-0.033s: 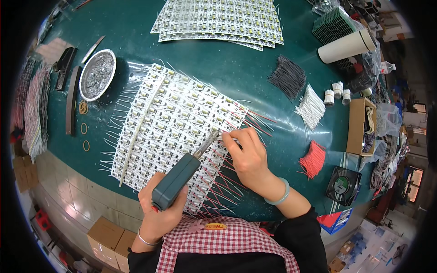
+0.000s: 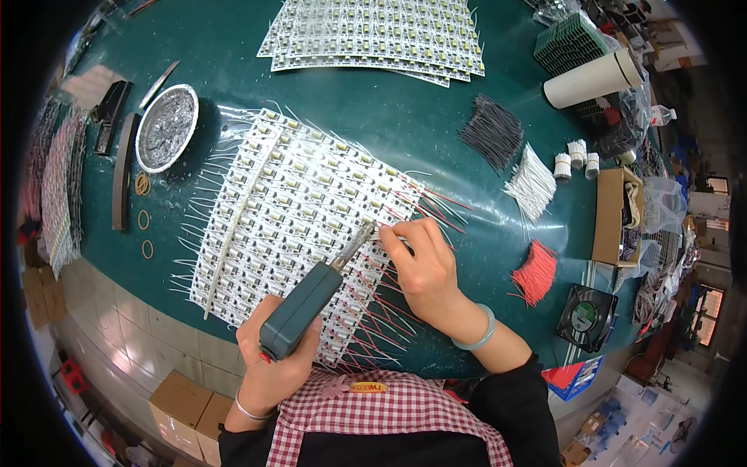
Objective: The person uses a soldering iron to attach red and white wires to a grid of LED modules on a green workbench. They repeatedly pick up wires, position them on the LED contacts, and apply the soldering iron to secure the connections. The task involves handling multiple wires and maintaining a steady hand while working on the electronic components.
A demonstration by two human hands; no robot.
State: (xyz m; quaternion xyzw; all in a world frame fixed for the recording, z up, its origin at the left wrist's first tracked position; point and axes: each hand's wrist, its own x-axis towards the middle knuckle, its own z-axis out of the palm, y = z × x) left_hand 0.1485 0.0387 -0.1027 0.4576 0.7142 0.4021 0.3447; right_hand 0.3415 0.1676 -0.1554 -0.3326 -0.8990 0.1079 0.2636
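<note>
My left hand [image 2: 284,350] is wrapped around a dark green soldering gun [image 2: 303,305]. The gun's metal tip touches or hovers just over the right part of a white circuit board panel [image 2: 292,202]; which of the two, I cannot tell. Rows of small components cover the panel. Close beside the tip, my right hand [image 2: 424,265] is pinched on a thin wire at the panel's right side, the wire mostly hidden by the fingers. Red and white wires [image 2: 381,311] stick out along that side, and white ones [image 2: 206,202] along the left.
More panels [image 2: 373,39] lie stacked at the far side. Black wires [image 2: 492,132], white wires [image 2: 532,183] and red wires [image 2: 534,272] lie in bundles at right, near a small fan [image 2: 587,317], cardboard box [image 2: 611,218] and pale tumbler [image 2: 593,80]. A bowl [image 2: 166,128] stands left.
</note>
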